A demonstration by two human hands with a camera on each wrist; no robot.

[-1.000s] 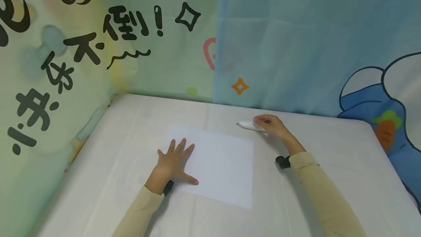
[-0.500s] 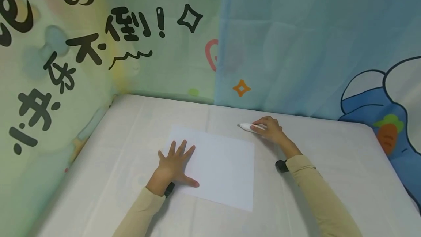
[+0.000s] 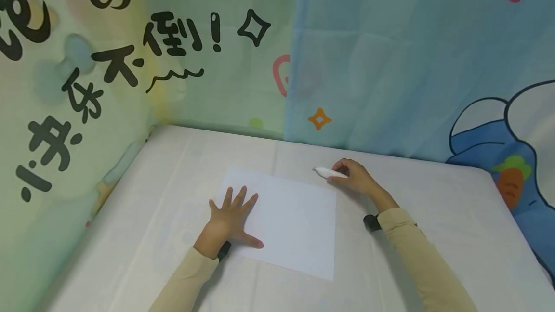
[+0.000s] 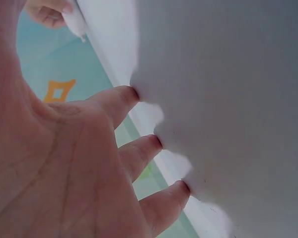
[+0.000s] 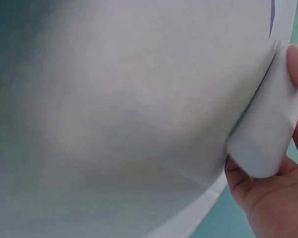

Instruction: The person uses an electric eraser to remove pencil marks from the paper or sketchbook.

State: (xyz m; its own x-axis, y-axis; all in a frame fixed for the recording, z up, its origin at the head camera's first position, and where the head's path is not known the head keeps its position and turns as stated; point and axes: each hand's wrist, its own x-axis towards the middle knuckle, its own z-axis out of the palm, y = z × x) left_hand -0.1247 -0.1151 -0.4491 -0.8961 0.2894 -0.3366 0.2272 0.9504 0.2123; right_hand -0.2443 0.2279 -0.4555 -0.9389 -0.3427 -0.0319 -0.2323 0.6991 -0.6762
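My left hand (image 3: pixel 229 220) lies with fingers spread over the left part of a white sheet of paper (image 3: pixel 295 225). In the left wrist view, the fingertips (image 4: pixel 181 187) of this hand meet the white surface. Beyond the paper's far right corner, my right hand (image 3: pixel 356 178) holds a white tapered tube-like object (image 3: pixel 325 172) between thumb and fingers. Its narrow tip points left, and part of its body is hidden by the hand. The right wrist view shows the smooth, rounded body of this white tapered object (image 5: pixel 263 129) with fingers along its side, close over the white surface.
A white cloth covers the table (image 3: pixel 182 158) around the paper. Behind it stands a blue and green printed backdrop (image 3: pixel 373 61) with dark lettering at the left. Small black devices sit at both wrists.
The right fingers have shifted along the white tapered object, with the thumb now on its near side. The left hand stays on the paper. The head view has tilted slightly.
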